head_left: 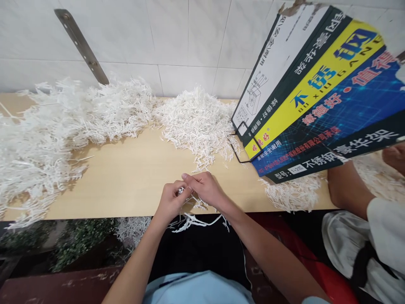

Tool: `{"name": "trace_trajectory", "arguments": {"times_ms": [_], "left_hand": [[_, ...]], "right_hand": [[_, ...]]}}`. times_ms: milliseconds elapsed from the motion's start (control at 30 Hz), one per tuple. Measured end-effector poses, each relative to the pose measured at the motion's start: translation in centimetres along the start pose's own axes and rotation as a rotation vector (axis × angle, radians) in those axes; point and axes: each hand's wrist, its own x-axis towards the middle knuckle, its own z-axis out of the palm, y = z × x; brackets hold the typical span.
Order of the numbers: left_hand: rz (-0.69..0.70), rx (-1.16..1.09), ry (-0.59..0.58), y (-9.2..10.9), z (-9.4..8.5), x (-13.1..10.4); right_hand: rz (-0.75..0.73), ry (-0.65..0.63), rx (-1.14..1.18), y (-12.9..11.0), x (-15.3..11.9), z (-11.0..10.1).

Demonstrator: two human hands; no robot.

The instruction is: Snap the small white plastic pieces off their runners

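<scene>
Close together above the front part of the wooden tabletop [120,181] are my two hands. My left hand [172,198] is closed around small white twig-like plastic pieces [181,191], whose ends show between the fingers. The thumb and fingers of my right hand [207,190] are pinched against the left fingertips; what lies between them is hidden. White branched plastic strands [190,221] hang below the hands, over the table's front edge. Just beyond my hands lies a heap of small white plastic pieces [196,122].
A larger pile of white branched plastic [63,118] spreads over the left side. A printed cardboard box panel [310,93] stands tilted on the right, in a black wire stand [242,156]. Beyond it a person's arm [348,183] rests near more white pieces [292,192]. Green plants [85,240] are below left.
</scene>
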Motion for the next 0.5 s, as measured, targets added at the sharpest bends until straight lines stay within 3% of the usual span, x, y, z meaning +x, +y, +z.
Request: {"name": "trace_trajectory", "arguments": {"times_ms": [500], "left_hand": [[-0.112,-0.313,-0.047,0.4,-0.7,0.2]], "right_hand": [[0.019,0.088,0.679,0.2,0.1,3.1]]}}
